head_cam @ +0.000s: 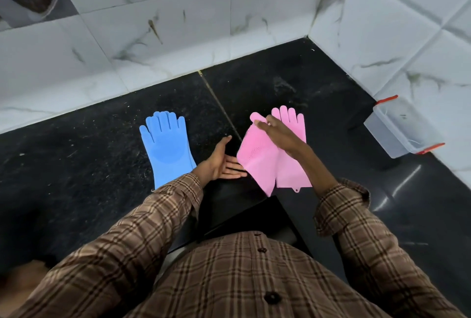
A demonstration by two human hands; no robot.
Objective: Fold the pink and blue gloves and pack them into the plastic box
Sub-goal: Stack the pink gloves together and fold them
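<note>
A blue rubber glove [165, 147] lies flat on the black counter, fingers pointing toward the wall. To its right lie two pink gloves: one [293, 139] rests flat, and the upper one [257, 157] is lifted and tilted, its fingers pinched by my right hand [277, 134]. My left hand [224, 162] hovers palm-up, fingers apart, just left of the lifted pink glove's lower edge, holding nothing. The clear plastic box [397, 131] with red clips stands at the far right against the wall.
The black counter [76, 164] meets white marble-patterned tiled walls at the back and right, forming a corner. A dark ledge drops off in front of my body. My checked sleeves fill the foreground.
</note>
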